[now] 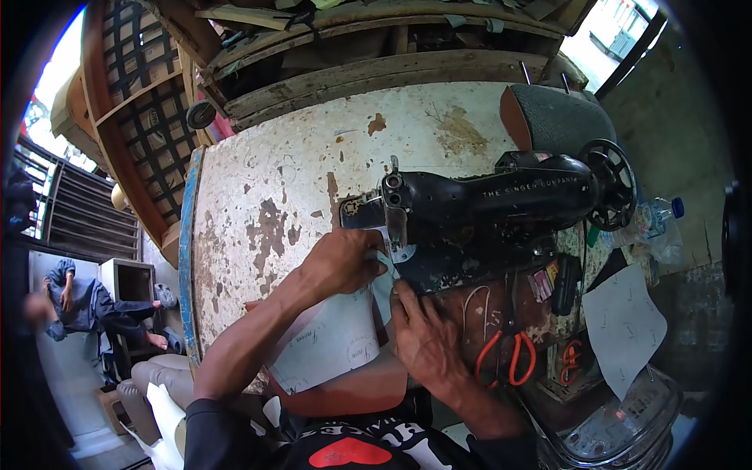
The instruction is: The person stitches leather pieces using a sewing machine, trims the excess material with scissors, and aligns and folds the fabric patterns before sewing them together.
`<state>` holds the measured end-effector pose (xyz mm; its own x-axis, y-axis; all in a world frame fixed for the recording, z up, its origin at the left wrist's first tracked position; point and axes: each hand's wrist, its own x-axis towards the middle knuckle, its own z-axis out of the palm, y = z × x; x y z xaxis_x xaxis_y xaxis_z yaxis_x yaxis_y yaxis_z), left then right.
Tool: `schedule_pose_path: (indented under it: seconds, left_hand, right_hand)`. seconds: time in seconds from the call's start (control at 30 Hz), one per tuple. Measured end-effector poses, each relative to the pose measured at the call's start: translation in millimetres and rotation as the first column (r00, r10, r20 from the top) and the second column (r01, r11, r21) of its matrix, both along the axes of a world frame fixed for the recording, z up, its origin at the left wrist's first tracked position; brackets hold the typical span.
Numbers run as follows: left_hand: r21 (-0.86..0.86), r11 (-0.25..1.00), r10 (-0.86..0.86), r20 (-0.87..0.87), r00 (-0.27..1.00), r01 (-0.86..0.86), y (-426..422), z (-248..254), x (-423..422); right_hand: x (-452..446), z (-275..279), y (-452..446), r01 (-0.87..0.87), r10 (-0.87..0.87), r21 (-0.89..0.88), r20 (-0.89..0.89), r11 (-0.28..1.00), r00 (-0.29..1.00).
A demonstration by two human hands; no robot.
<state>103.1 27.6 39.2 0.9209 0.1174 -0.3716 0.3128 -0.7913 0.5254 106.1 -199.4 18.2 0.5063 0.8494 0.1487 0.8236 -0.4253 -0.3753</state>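
A black Singer sewing machine [486,196] sits on the worn table, its needle end toward my left hand. My left hand [341,262] is beside the needle area, fingers curled in on a pale piece of material [382,291]; the fingertips are partly hidden. My right hand [427,337] lies at the front edge of the machine bed, fingers stretched forward, fingertips by the same pale piece. Below my left forearm hangs a curved white sheet with printed lettering [333,337], over a reddish-brown piece [348,392].
Orange-handled scissors [521,356] lie right of my right hand, near a small packet [542,283]. A white cut sheet [627,329] and a plastic bottle [658,215] are farther right. A wooden shelf [376,86] borders the back. Another person [86,301] sits at left.
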Motion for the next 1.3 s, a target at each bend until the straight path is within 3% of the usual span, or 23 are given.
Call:
schedule_pose_path:
  seconds: [0.27,0.37,0.4,0.43,0.47,0.5,0.53,0.57,0.63,0.77,0.87,1.17,1.3]
  left_hand:
    - [0.002,1.000,-0.009,0.021,1.000,0.009,-0.2,-0.2,0.0]
    - [0.013,0.999,0.050,-0.086,0.995,-0.049,-13.4,13.3,-4.1]
    - [0.277,0.958,0.001,0.251,0.968,-0.072,-26.9,18.9,-15.1]
    - [0.496,0.850,-0.137,0.534,0.834,-0.177,-40.4,23.6,-27.3]
    - [0.492,0.861,-0.177,0.522,0.835,-0.126,-52.0,28.6,-40.2]
    - [0.488,0.870,-0.213,0.508,0.834,-0.075,-63.7,30.6,-54.8]
    - [0.368,0.929,-0.161,0.492,0.856,-0.036,-77.1,28.4,-68.4]
    - [0.242,0.970,-0.112,0.471,0.875,-0.007,-89.4,25.8,-81.0]
    - [0.200,0.980,-0.075,0.439,0.895,-0.016,-98.9,13.4,-96.6]
    - [0.332,0.941,-0.183,0.339,0.923,0.065,-83.0,5.2,-107.5]
    - [0.481,0.852,-0.365,0.265,0.892,0.205,-57.9,15.1,-97.1]
    - [0.480,0.841,-0.404,0.251,0.880,0.249,-42.1,-1.3,-88.5]
    - [0.511,0.816,-0.440,0.248,0.863,0.269,-39.6,-2.0,-85.3]
  right_hand:
    - [0.5,-9.0,-0.4,0.044,-0.043,0.006,-0.075,0.999,0.996]
    - [1.7,-11.1,1.1,0.014,-0.011,0.120,-0.028,0.993,1.000]
    - [1.5,-10.9,1.2,0.044,-0.034,0.128,-0.076,0.991,0.997]
    - [1.1,-10.8,0.5,0.076,-0.060,0.134,-0.125,0.988,0.990]
    - [0.0,-11.0,-1.7,0.081,-0.064,0.134,-0.126,0.988,0.990]
    - [-1.6,-11.2,-4.8,0.118,-0.094,0.087,-0.242,0.989,0.966]
    - [-2.3,-11.1,-5.8,0.144,-0.122,0.038,-0.352,0.989,0.928]
    - [-2.0,-7.0,-4.2,0.139,-0.116,0.041,-0.350,0.989,0.930]
    - [-1.4,4.3,-2.7,0.160,-0.152,-0.014,-0.403,0.987,0.903]
    - [3.1,-3.5,-7.5,0.052,-0.072,-0.066,-0.362,0.996,0.929]
    - [2.9,-15.0,-5.1,0.063,-0.044,0.100,-0.180,0.993,0.983]
    - [2.2,-5.7,-0.9,0.036,-0.032,0.094,-0.043,0.995,0.999]
    - [-7.3,-12.7,-1.9,0.078,-0.063,0.159,-0.099,0.984,0.993]
